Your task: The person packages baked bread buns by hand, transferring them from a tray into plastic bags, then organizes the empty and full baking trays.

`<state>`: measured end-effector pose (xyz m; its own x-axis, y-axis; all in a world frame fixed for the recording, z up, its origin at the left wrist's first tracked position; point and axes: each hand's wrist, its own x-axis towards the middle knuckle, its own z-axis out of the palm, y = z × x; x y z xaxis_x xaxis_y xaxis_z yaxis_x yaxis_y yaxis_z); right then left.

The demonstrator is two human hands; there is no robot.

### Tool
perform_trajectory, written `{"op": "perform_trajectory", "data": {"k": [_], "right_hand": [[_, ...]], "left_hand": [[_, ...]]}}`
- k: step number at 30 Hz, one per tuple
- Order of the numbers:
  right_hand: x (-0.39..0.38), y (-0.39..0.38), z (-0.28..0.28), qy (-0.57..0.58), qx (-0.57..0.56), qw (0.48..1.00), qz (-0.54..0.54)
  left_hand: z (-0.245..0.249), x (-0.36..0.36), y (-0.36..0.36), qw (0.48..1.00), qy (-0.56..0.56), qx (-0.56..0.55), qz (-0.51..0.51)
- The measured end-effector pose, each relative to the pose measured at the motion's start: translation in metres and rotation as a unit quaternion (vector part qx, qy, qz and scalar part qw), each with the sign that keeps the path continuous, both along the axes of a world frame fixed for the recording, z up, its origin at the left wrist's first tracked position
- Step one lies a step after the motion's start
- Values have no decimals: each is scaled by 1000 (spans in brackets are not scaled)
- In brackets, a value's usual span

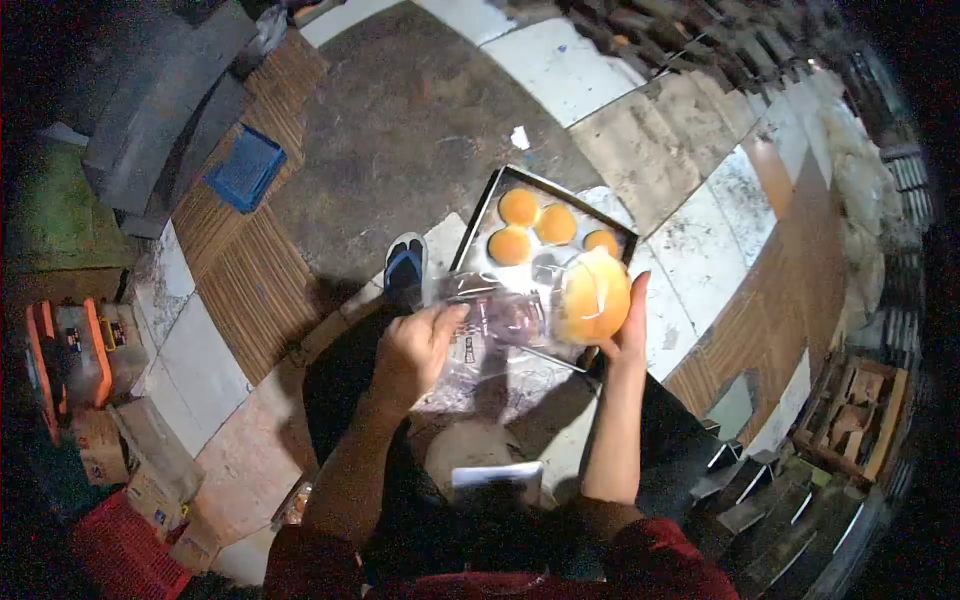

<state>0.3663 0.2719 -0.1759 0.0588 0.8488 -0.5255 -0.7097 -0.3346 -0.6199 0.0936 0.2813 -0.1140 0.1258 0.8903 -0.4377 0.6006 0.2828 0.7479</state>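
Note:
My left hand (425, 345) is closed, pinching the edge of a clear plastic bag (500, 315) with dark printing on it. Beside the bag's right end, my right hand (632, 325) supports a large golden bun (597, 295) from its right side and underneath. Clear film shows around the bun's left side. Below both hands lies a dark-rimmed metal tray (590, 213) on the floor. Several smaller round buns (519, 208) sit in it, and the held bun partly covers one of them in this view.
A blue plastic tray (247, 168) lies on the floor at upper left. To the left stand orange-edged items (97, 352), cardboard boxes (100, 445) and a red crate (128, 545). Dark slatted racks (790, 510) and a wooden crate (855, 415) are on the right. My sandalled foot (405, 265) is beside the metal tray.

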Motion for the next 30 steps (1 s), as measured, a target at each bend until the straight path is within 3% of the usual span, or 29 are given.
{"op": "perform_trajectory", "data": {"k": [1, 2, 4, 6, 8, 9, 10, 12, 13, 14, 15, 16, 17, 18, 20, 23, 25, 26, 28, 29, 30], "right_hand": [[-7, -7, 42, -140, 66, 985, 81], [-2, -16, 62, -179, 122, 968, 126], [-16, -44, 121, -405, 87, 885, 213], [-34, -77, 148, -345, 63, 921, 171], [-37, -106, 147, -306, 49, 950, 50], [-41, -119, 150, -297, 80, 951, -20], [-47, -130, 154, -283, 113, 948, -89], [-74, -152, 166, -304, 173, 923, -162], [-99, -161, 180, -286, 187, 920, -189], [-114, -177, 173, -338, 199, 905, -163], [-122, -198, 160, -500, 282, 816, -65], [-139, -209, 173, -463, 432, 774, -1], [-156, -214, 177, -424, 519, 742, -8], [-152, -221, 191, -442, 521, 724, 94], [-148, -233, 179, -400, 517, 751, 97], [-118, -256, 181, -196, 315, 929, -11], [-109, -257, 199, -161, 341, 921, -104], [-117, -252, 209, -176, 403, 889, -130], [-132, -241, 231, -195, 524, 809, -180], [-126, -236, 223, -364, 514, 776, -4], [-124, -232, 223, -512, 473, 696, 175]], "left_hand": [[2, 4, -3, 999, -25, 42, -23], [3, 7, -8, 998, -33, 54, -25], [9, 12, -19, 969, -174, 117, -132], [43, 13, -33, 962, -197, 131, -136], [66, 8, -45, 937, -105, 326, -74], [70, 11, -51, 896, -132, 417, 67], [77, 8, -62, 880, -114, 428, 171], [111, 11, -101, 857, -307, 304, 280], [110, 17, -125, 859, -345, 288, 243], [122, 24, -140, 849, -412, 254, 214], [135, 32, -155, 834, -474, 214, 188], [132, 25, -155, 843, -478, 175, 173], [149, 23, -148, 818, -507, 197, 187], [165, 22, -143, 791, -536, 218, 199], [146, 21, -158, 794, -574, 195, 44], [145, 35, -214, 869, -433, 139, -194], [143, 25, -233, 865, -420, 79, -262], [142, 22, -236, 804, -565, -89, -164], [148, 24, -209, 732, -677, 73, 20], [142, 23, -200, 730, -680, 54, 41], [138, 22, -192, 727, -683, 34, 63]]}}
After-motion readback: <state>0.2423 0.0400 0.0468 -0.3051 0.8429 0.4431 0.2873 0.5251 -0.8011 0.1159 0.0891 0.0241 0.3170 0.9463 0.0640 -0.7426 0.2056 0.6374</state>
